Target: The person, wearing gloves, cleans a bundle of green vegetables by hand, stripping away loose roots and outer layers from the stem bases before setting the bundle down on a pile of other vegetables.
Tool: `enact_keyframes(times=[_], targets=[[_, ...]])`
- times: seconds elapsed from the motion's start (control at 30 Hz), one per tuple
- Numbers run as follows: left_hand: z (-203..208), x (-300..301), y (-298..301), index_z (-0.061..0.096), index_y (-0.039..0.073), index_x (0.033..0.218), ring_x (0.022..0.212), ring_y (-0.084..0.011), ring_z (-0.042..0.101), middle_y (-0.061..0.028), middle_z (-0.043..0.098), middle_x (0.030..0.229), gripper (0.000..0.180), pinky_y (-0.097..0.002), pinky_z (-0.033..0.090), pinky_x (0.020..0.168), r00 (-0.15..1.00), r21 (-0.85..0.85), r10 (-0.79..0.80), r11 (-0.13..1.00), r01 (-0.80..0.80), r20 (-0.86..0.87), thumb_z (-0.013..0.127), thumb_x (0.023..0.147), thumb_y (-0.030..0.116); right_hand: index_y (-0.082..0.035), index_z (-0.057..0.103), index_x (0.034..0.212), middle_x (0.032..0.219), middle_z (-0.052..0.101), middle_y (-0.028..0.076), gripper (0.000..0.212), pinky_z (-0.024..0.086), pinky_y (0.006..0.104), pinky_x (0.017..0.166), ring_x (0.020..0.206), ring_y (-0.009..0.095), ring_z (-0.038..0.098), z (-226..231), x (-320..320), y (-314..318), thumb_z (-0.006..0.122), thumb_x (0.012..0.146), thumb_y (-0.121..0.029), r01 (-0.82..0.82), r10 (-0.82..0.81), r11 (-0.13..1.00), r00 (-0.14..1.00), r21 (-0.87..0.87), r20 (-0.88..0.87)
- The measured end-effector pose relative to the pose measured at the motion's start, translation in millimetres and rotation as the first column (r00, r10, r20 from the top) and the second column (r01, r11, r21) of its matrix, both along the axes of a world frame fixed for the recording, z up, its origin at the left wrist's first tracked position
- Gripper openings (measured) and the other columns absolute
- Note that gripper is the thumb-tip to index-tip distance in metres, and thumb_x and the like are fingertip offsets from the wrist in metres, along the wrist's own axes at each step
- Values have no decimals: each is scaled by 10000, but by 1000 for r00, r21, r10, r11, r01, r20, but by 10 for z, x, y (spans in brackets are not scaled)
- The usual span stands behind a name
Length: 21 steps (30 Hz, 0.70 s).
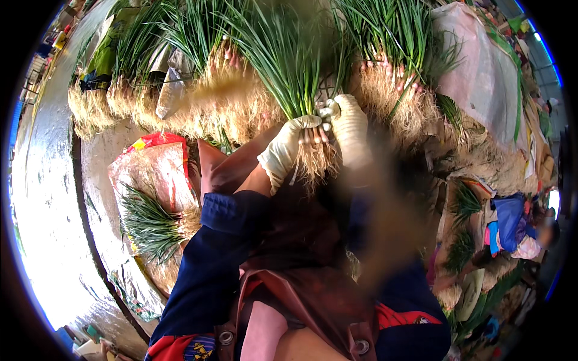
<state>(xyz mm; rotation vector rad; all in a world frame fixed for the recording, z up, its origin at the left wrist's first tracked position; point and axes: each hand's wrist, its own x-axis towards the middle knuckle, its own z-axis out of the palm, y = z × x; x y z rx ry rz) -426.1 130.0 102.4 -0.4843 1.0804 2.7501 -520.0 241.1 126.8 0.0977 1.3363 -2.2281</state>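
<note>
A bunch of spring onions point(295, 84), with long green leaves, pale pinkish bulbs and stringy tan roots, stands upright in front of me. My left hand point(289, 144), in a cream knit glove, is wrapped round it just above the bulbs. The roots hang below that grip. My right hand point(352, 126), gloved alike, is closed at the bunch's right side, its fingers bent against a few whitish bulbs. A brown blur covers part of the right forearm, and what lies inside the right fingers is partly hidden.
More spring onions point(394, 66) lie in rows ahead, roots toward me. To my left, a loose bunch point(150, 225) rests on a red-edged plastic sack point(153, 159). A pale sheet point(475, 60) covers the pile at the far right. Another person point(515, 225) is at the right edge.
</note>
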Motion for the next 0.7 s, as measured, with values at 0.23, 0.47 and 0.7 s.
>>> enact_keyframes(times=[0.23,0.47,0.7], targets=[[-86,322,-22,560,-48,1056,863,-291,615,-185,622,1001,326,-424,502,767,990,359,93,932,-50,-102,545,832,189,-77,536,955,806,557,65,281,495,275,559,656,158,553,59,100,-8,496,896,-348,-103,209,879,961,466,-182],[39,203,245,637,-55,938,720,-221,632,-144,657,843,220,-335,519,638,916,386,359,882,-270,-179,593,770,81,-9,491,1174,1023,571,58,349,420,233,799,904,119,530,-642,-735,342,364,936,-231,-503,786,539,588,-676,190],[-23,318,250,661,-53,855,635,-215,629,-141,657,741,168,-322,514,567,926,165,351,930,-328,-142,617,741,62,13,511,1122,1075,550,83,292,410,283,826,938,162,505,-145,-325,49,546,891,-161,-99,614,668,633,738,-471]])
